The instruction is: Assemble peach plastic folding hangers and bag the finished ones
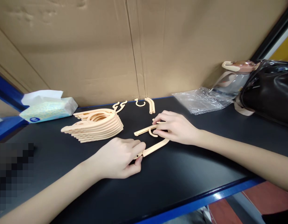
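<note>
My left hand [121, 157] pinches the end of a curved cream plastic hanger arm [155, 148] just above the black table. The arm's other end runs under my right hand [177, 127]. The right fingers are closed around a cream hanger hook [152, 133], its curve showing below them. A second hanger arm [144, 130] also reaches under these fingers; whether they grip it too is hidden. To the left lies a neat stack of cream folding hangers [99, 129]. Loose hooks [120, 106], a single hook [140, 103] and a pair of curved arms [150, 105] rest at the back.
A tissue pack [49, 109] sits at the back left. On the right are a crumpled clear plastic bag [199, 101], a water bottle [234, 81] and a black bag [272, 90]. Cardboard [88, 56] walls the back; a blue edge [204, 200] borders the table's front.
</note>
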`<state>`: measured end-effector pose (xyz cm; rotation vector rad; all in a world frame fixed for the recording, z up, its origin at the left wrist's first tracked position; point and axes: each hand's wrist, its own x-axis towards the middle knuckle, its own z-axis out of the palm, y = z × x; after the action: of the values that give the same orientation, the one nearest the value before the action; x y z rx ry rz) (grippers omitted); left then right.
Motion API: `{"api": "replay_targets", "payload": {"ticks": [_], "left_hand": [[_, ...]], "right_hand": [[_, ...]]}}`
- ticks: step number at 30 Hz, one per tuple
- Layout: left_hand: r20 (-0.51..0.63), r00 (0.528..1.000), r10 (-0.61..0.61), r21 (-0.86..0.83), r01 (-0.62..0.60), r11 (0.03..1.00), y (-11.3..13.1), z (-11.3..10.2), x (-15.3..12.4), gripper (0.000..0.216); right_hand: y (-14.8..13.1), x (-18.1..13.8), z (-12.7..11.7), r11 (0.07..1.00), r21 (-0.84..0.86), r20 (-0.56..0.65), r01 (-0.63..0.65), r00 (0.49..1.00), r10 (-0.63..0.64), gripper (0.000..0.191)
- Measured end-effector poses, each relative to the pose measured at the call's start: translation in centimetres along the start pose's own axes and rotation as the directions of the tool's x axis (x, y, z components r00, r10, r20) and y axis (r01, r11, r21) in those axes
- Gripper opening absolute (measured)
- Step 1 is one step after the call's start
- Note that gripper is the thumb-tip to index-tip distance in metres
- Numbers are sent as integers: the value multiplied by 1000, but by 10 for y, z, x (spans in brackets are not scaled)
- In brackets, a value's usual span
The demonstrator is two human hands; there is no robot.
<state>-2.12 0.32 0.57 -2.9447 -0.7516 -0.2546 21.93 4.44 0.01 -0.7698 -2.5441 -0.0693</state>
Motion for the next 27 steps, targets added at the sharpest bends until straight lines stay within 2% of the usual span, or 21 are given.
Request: {"api": "replay_targets", "payload": {"ticks": [6, 12, 16, 20, 27], "left_hand": [[-29, 1000, 12, 1, -12, 1000, 1, -1, 2, 13], [-47, 999, 10, -41, -12, 999, 5, -7, 6, 19], [-95, 995, 17, -11, -18, 1000, 2, -5, 6, 24], [-90, 994, -59, 52, 64, 997, -5, 3, 4, 30], [-89, 986, -141, 18, 144, 989, -11, 8, 0, 39]], "right_hand": [[4, 0, 4, 999, 35, 87, -16, 996, 13, 27], [2, 0, 5, 999, 19, 66, -40, 997, 39, 25], [5, 0, 7, 986, -68, 0, -154, 988, 154, 26], [12, -1, 10, 939, -165, -57, -301, 954, 296, 30], [17, -2, 11, 911, -217, -16, -352, 934, 357, 30]]}}
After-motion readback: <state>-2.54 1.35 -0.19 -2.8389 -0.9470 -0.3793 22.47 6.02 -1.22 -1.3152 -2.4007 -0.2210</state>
